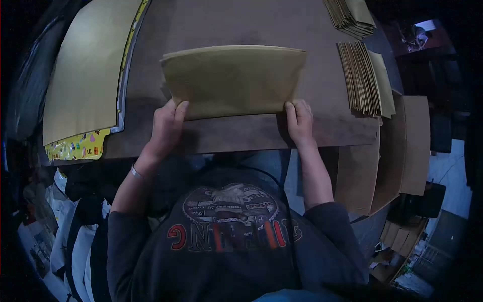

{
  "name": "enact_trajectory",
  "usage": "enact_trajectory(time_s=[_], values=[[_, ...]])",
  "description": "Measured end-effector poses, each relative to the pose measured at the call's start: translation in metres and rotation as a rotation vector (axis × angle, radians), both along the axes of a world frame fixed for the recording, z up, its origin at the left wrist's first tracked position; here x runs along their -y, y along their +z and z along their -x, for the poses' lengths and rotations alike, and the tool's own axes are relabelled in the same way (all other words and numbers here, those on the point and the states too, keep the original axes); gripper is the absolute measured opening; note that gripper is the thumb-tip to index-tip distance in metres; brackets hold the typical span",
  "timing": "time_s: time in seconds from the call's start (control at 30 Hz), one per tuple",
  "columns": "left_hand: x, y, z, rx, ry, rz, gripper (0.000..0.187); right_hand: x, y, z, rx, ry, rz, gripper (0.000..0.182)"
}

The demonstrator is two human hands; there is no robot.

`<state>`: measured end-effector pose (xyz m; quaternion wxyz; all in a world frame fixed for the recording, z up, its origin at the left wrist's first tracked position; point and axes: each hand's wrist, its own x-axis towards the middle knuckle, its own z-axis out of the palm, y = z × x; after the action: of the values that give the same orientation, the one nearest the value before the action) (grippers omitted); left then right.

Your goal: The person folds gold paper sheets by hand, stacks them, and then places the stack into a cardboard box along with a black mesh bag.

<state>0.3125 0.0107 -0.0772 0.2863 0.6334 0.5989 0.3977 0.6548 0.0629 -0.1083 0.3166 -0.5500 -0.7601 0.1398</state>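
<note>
A wide sheet of folded brown paper (234, 80) stands tilted up from the table near its front edge. At its lower left corner my left hand (169, 121) pinches it, thumb on the near face. My right hand (300, 122) grips the lower right corner in the same way. Several layers show along the paper's top edge. The fingers behind the paper are partly hidden.
Large flat brown sheets (93, 65) lie on the table's left, over yellow printed material (78, 146). Folded brown paper stacks (358, 78) stand at the right. An open cardboard box (390, 156) is beside the table's (241, 133) right front corner.
</note>
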Motion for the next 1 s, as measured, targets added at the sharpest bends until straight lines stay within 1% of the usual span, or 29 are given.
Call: enact_trajectory(time_s=[0.03, 0.07, 0.1, 0.13, 0.17, 0.23, 0.27, 0.33, 0.37, 0.4, 0.5, 0.53, 0.57, 0.6, 0.63, 0.67, 0.73, 0.77, 0.8, 0.87, 0.9, 0.97, 1.0], values=[[-0.005, 0.003, -0.003, 0.063, 0.038, -0.067, 0.028, -0.002, 0.0, 0.007, -0.007, -0.036, -0.032, 0.017], [-0.006, 0.002, -0.004, 0.063, 0.036, -0.071, 0.028, -0.006, -0.003, 0.015, -0.075, -0.083, -0.046, 0.017], [-0.006, 0.001, -0.003, 0.029, 0.046, 0.001, 0.037, -0.009, -0.006, 0.022, -0.144, -0.129, -0.061, 0.017], [-0.006, 0.0, -0.001, -0.006, 0.056, 0.074, 0.048, -0.01, -0.005, 0.024, -0.1, -0.169, -0.006, 0.022], [-0.007, -0.002, 0.001, -0.009, 0.057, 0.071, 0.048, -0.01, -0.005, 0.025, -0.104, -0.168, -0.009, 0.022], [-0.008, -0.004, 0.005, -0.145, 0.055, 0.113, 0.064, -0.011, -0.005, 0.025, 0.015, -0.198, 0.013, 0.023], [-0.009, -0.004, 0.005, -0.144, 0.058, 0.111, 0.064, -0.013, -0.008, 0.025, -0.053, -0.156, -0.023, 0.025], [-0.012, -0.003, 0.005, -0.264, 0.072, 0.155, 0.066, -0.015, -0.008, 0.023, -0.03, -0.148, 0.006, 0.026], [-0.017, -0.002, 0.005, -0.268, 0.091, 0.258, 0.065, -0.015, -0.007, 0.022, -0.006, -0.144, 0.038, 0.027], [-0.019, 0.0, 0.005, -0.267, 0.092, 0.255, 0.065, -0.01, 0.011, 0.029, 0.083, -0.189, 0.122, 0.028], [-0.022, 0.008, 0.007, -0.233, 0.026, 0.269, 0.066, -0.014, 0.004, 0.029, 0.042, -0.187, 0.063, 0.026], [-0.021, 0.003, 0.008, -0.234, 0.028, 0.264, 0.066, -0.016, -0.003, 0.028, 0.012, -0.176, 0.026, 0.022], [-0.018, -0.01, 0.01, -0.274, 0.049, 0.132, 0.066, -0.017, -0.006, 0.027, 0.053, -0.184, 0.002, 0.02], [-0.017, -0.01, 0.008, -0.313, 0.069, 0.003, 0.065, -0.016, -0.006, 0.027, 0.096, -0.191, -0.019, 0.018], [-0.014, 0.001, 0.008, -0.363, 0.052, 0.1, 0.066, -0.014, -0.002, 0.029, 0.079, -0.192, -0.036, 0.016], [-0.015, -0.002, 0.01, -0.363, 0.055, 0.096, 0.066, -0.013, -0.002, 0.029, 0.078, -0.19, -0.04, 0.016], [-0.017, -0.002, 0.013, -0.299, -0.026, 0.074, 0.062, -0.015, 0.0, 0.028, 0.122, -0.18, 0.008, 0.016], [-0.018, 0.001, 0.012, -0.373, 0.032, 0.233, 0.057, -0.016, 0.002, 0.03, 0.142, -0.205, 0.06, 0.017], [-0.021, 0.015, 0.007, -0.374, 0.036, 0.231, 0.057, -0.016, 0.002, 0.029, 0.14, -0.202, 0.058, 0.017], [-0.026, 0.033, 0.003, -0.411, -0.017, 0.461, 0.044, -0.018, -0.001, 0.028, 0.128, -0.178, 0.041, 0.018], [-0.028, 0.032, 0.006, -0.413, -0.011, 0.459, 0.044, -0.017, 0.0, 0.029, 0.162, -0.199, 0.012, 0.018], [-0.033, 0.022, 0.014, -0.585, -0.034, 0.287, 0.038, -0.018, 0.0, 0.029, 0.147, -0.188, 0.029, 0.018], [-0.042, 0.011, 0.019, -0.597, 0.012, 0.127, 0.034, -0.018, 0.0, 0.028, 0.135, -0.18, 0.049, 0.018]])
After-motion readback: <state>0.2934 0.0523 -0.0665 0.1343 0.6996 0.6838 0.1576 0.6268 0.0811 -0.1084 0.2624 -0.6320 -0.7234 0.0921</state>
